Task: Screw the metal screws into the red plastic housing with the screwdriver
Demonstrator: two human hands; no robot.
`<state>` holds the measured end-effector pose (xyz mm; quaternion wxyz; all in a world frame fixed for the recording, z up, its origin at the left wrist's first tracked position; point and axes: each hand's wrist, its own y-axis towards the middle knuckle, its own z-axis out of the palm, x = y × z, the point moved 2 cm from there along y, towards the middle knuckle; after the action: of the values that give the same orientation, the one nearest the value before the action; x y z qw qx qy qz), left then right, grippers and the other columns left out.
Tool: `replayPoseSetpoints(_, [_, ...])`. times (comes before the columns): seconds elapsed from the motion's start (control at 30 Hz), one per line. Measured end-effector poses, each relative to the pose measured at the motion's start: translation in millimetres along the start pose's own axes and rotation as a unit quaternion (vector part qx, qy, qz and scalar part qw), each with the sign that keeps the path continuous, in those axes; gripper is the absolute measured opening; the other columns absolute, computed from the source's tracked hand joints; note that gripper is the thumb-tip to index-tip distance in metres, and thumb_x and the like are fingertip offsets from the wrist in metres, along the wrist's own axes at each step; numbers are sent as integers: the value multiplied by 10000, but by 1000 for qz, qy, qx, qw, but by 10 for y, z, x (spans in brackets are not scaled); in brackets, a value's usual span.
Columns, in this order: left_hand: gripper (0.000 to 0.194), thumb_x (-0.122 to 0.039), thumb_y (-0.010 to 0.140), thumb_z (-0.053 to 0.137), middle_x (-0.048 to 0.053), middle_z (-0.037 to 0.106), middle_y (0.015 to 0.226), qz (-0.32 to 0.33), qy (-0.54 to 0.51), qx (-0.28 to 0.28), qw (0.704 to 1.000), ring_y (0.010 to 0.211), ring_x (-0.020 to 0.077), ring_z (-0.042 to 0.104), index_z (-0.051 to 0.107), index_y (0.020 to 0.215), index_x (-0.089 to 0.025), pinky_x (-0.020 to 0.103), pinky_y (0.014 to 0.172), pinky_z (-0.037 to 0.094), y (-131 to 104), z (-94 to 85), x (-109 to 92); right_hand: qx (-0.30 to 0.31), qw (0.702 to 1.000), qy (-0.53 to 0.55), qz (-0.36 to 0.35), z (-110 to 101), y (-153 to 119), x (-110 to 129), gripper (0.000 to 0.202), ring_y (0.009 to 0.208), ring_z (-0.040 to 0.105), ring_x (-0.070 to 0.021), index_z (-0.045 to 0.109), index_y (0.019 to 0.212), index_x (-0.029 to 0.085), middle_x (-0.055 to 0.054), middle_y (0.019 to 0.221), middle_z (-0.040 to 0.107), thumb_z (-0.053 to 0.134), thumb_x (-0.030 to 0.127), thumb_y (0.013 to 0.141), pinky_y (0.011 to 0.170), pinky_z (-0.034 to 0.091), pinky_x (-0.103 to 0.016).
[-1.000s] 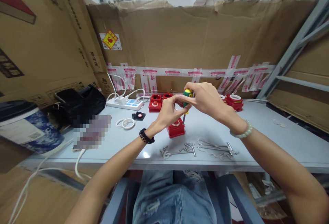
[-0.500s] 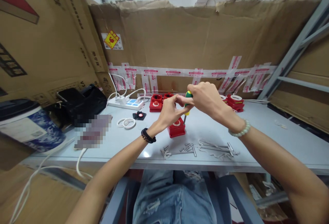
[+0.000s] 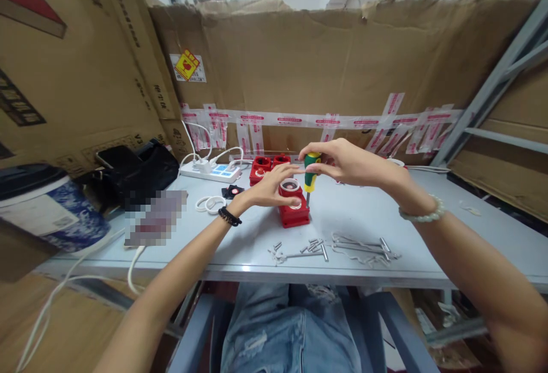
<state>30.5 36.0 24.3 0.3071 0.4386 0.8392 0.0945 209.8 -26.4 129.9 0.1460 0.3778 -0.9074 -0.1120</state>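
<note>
A red block-shaped housing point(image 3: 296, 218) with a white ring point(image 3: 290, 185) on its upper part sits on the table in front of me. My left hand point(image 3: 270, 187) grips it from the left, thumb on the near side and fingers across the far side. In my right hand point(image 3: 338, 159) is a screwdriver point(image 3: 311, 173) with a green and yellow handle, held upright between thumb and fingers. Its shaft points down at the housing's right edge; whether the tip sits on a screw is too small to tell.
Metal pins and a T-shaped rod point(image 3: 306, 254) lie near the front edge, with more rods point(image 3: 362, 247) to their right. White rings point(image 3: 214, 205), a black part point(image 3: 232, 191), a power strip point(image 3: 214, 171) and other red housings point(image 3: 260, 169) are farther back and left.
My left hand has left the screwdriver and come down onto the red housing, uncovering the white ring. My right hand has shifted its grip on the handle, with its wrist farther right.
</note>
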Motion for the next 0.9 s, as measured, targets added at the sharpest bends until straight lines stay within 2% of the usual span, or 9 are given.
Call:
replayPoseSetpoints(0.03, [722,-468,669,724,67,335,1487,-25,2,58,998,1390,316,255,461,1319,-298,495,1106,277,-31,9,104,3,1000,0,3,-6,16,3,233,604,506,-102,620,1051,174,-24,814,662,516,268,866,633,377,-261])
replayPoseSetpoints(0.1, [752,-483,700,694,41,230,1540,-55,-24,127,990,1412,303,219,395,1371,-323,473,1120,270,-76,22,257,8,1000,-4,6,-18,45,10,239,580,493,-102,627,1051,177,-18,773,654,528,287,863,616,370,-262])
replayPoseSetpoints(0.2, [734,-519,733,657,30,254,1531,-63,-54,154,985,1391,265,284,376,1385,-330,406,1116,294,-85,31,340,-1,999,-45,20,-4,88,17,236,563,476,-106,648,1003,178,-15,714,638,559,337,853,594,345,-262])
replayPoseSetpoints(0.3, [743,-519,717,679,48,364,1462,-56,-47,143,987,1334,261,368,394,1375,-327,392,1087,322,-65,31,329,-61,984,-143,88,85,137,11,289,562,470,-124,669,842,152,-38,658,624,585,428,825,568,304,-274])
replayPoseSetpoints(0.4, [754,-526,717,678,66,445,1354,-63,-32,131,989,1229,252,461,383,1382,-331,390,1035,362,-69,32,323,-149,941,-232,198,216,178,2,378,573,496,-160,672,808,133,-80,649,631,529,482,832,539,257,-288])
replayPoseSetpoints(0.47, [761,-537,716,673,65,472,1287,-68,-22,127,989,1176,245,488,374,1387,-337,380,1005,380,-84,36,327,-188,914,-270,238,291,199,9,408,596,531,-189,680,802,129,-112,662,641,466,472,852,533,240,-293])
replayPoseSetpoints(0.53, [751,-535,719,668,60,483,1243,-65,-16,122,990,1143,239,500,375,1384,-347,371,985,387,-99,40,326,-212,901,-289,245,332,213,21,423,620,560,-213,688,778,128,-134,667,645,424,447,860,535,239,-296])
replayPoseSetpoints(0.7, [712,-541,747,632,59,487,1100,-58,6,98,993,1018,206,534,397,1378,-308,353,946,412,-136,46,258,-230,899,-285,241,333,218,18,404,638,585,-242,698,758,126,-155,674,653,399,382,843,532,249,-307])
replayPoseSetpoints(0.9, [744,-659,727,575,70,489,1016,-115,111,29,987,942,250,551,437,1349,-274,403,863,447,-257,135,46,-255,891,-284,244,375,200,3,375,620,579,-238,696,749,131,-155,670,659,403,353,824,516,248,-298])
